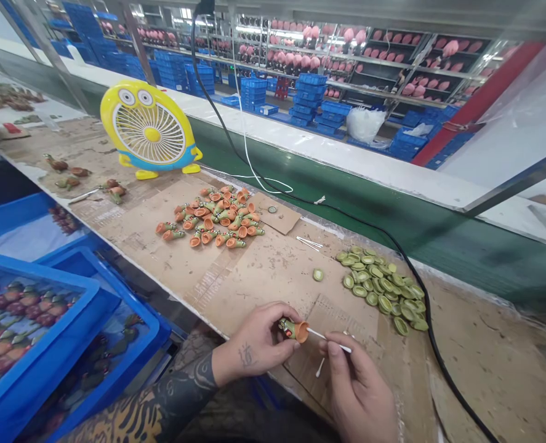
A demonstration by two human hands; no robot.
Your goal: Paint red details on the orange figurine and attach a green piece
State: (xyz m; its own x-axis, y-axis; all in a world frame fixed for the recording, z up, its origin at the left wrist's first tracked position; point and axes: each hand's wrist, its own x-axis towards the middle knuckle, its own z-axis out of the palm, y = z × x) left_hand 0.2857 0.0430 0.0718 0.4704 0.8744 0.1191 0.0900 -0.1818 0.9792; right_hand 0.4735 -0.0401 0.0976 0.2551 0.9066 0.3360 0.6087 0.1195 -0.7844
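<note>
Between the thumb and fingers of my left hand (258, 338) is a small painted figurine (295, 330), green at one end, with its orange hollow end facing right. My right hand (358, 381) pinches a cotton swab (319, 334), whose far tip reaches the rim of that hollow; whether it touches cannot be made out. Below it a second cotton swab (320, 367) lies on the cardboard (263, 280). Many similar orange and green figurines (217, 215) lie heaped farther off. To the right is a pile of green oval pieces (383, 283), with one green oval piece (317, 274) apart.
A yellow fan (151, 135) stands at the back left. A black cable (432, 332) runs along the bench's far side and down the right. Several loose swabs (308, 243) lie mid-bench, near a bottle cap (272, 209). Blue crates (92, 286) with painted pieces stand lower left.
</note>
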